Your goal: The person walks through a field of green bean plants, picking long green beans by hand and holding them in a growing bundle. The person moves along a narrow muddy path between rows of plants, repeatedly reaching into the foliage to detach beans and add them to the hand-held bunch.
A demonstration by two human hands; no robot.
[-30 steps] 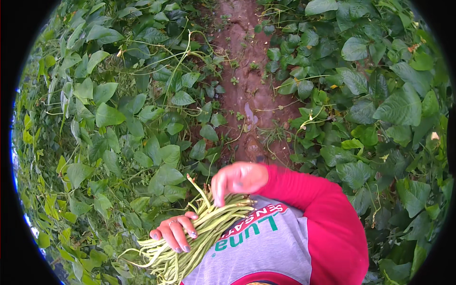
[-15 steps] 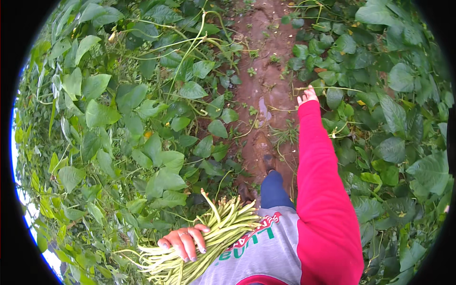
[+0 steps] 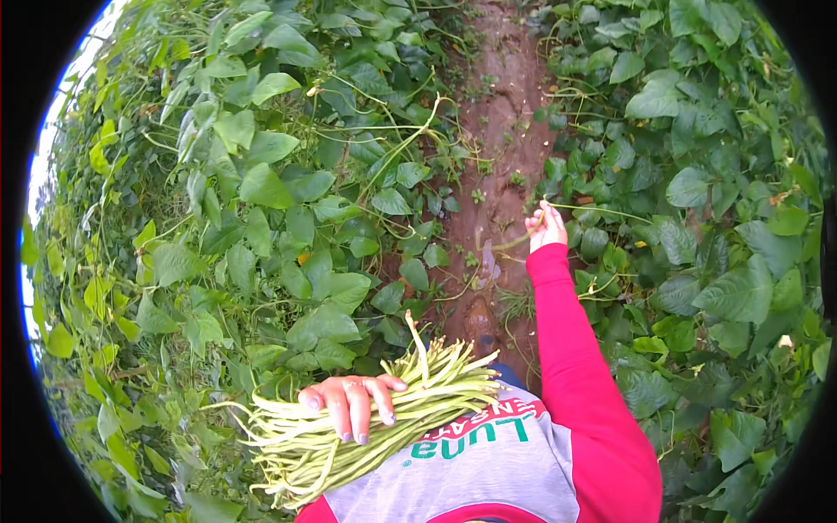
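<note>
Against the chest, the left hand [image 3: 349, 403] grip clamps a bundle of long beans [image 3: 375, 418] while the right hand [image 3: 546, 228] pinches a hanging pod [image 3: 514, 242], likely mid-picking; a clean tug seems next.

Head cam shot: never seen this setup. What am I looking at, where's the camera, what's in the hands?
There is no machine here: a person works with two bare hands. The camera is a wide fisheye worn on the head and looks down, so the picture is round and edges bend.

The left hand clamps a thick bundle of long green beans against the grey shirt. The right arm, in a red sleeve, stretches forward; the right hand grips a thin green pod or stem beside the right-side vines.

Below runs a bare dirt path between two leafy rows; the left row is dense too.
</note>
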